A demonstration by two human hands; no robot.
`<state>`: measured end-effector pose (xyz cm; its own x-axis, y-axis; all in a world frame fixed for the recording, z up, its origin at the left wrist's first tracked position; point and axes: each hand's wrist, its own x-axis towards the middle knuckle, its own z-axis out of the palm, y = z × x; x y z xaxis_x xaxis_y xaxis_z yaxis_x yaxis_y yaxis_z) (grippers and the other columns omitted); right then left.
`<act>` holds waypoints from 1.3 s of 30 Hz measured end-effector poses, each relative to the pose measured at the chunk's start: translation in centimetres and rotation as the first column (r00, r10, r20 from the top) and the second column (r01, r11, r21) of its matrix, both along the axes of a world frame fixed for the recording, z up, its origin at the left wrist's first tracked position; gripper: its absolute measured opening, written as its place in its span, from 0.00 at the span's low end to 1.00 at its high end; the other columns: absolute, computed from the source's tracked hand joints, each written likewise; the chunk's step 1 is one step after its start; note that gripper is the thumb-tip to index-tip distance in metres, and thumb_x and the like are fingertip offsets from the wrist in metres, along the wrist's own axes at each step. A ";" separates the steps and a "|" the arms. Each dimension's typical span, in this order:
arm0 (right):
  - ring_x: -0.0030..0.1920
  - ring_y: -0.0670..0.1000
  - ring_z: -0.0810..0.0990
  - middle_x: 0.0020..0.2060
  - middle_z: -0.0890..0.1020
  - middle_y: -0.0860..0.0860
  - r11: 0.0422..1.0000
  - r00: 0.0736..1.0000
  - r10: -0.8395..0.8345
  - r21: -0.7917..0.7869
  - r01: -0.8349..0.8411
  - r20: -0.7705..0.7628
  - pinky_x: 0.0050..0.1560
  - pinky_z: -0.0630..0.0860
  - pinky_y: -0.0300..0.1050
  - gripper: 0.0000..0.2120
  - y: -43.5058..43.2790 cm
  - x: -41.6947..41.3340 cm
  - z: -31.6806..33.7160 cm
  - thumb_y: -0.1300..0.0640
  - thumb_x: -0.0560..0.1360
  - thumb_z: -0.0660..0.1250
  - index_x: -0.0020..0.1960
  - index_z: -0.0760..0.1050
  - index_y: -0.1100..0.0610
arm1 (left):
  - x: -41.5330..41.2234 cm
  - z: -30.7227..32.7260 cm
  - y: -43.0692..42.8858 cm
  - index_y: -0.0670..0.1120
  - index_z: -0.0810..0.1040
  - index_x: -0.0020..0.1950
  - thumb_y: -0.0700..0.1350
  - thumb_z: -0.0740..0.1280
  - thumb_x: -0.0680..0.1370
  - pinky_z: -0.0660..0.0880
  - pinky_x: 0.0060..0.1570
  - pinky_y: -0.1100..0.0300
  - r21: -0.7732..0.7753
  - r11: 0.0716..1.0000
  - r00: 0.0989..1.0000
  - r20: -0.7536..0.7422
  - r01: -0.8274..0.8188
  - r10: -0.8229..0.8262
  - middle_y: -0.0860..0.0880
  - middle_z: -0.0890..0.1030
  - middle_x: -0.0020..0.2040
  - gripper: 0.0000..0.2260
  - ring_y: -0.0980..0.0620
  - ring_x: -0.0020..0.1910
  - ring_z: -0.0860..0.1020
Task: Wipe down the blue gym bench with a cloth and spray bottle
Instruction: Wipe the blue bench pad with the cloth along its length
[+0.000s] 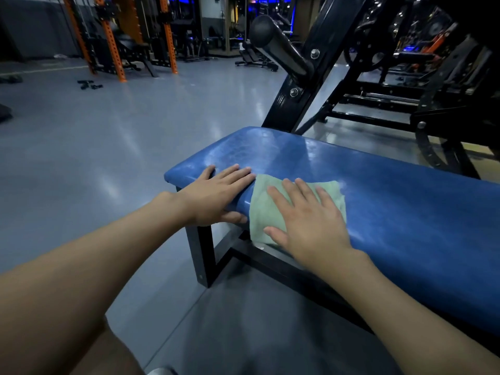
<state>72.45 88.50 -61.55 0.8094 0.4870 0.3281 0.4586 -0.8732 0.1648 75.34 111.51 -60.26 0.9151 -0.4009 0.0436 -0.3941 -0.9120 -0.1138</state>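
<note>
Blue gym bench (392, 212) mid-wipe, I'd say: right grip (311, 220) flat, pressing green cloth (263, 212) near bench end; left grip (216, 196) flat on that end, empty. Long stretch left; no spray bottle visible.

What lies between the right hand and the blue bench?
In the head view, a green cloth lies between them; the right hand presses flat on it at the near edge of the blue bench.

Bench pad (378, 190) glossy blue; cloth (263, 209) pale green; bench frame (201, 255) black; racks (111, 36) orange; floor (108, 136) grey.
</note>
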 end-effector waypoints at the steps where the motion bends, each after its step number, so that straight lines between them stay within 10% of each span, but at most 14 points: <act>1: 0.72 0.59 0.69 0.71 0.72 0.56 1.000 0.999 0.000 0.029 -0.001 0.039 0.69 0.65 0.61 0.37 -1.2 -0.5 -0.4 0.37 0.70 0.70 0.73 0.68 0.51 | -0.1 0.1 -0.3 0.54 0.44 0.82 0.69 0.60 0.76 0.45 0.76 0.41 -0.005 1.000 1.000 -0.009 0.011 -0.011 0.54 0.46 0.82 0.42 0.51 0.80 0.44; 39: 0.72 0.58 0.69 0.70 0.74 0.55 0.956 0.947 -0.292 0.071 0.285 0.130 0.71 0.63 0.59 0.32 -18.1 -8.8 -2.2 0.32 0.72 0.60 0.68 0.72 0.51 | -1.0 0.4 -12.2 0.52 0.46 0.81 0.76 0.50 0.70 0.43 0.76 0.50 -0.003 0.929 0.929 -0.029 0.369 -0.369 0.53 0.48 0.82 0.46 0.52 0.80 0.45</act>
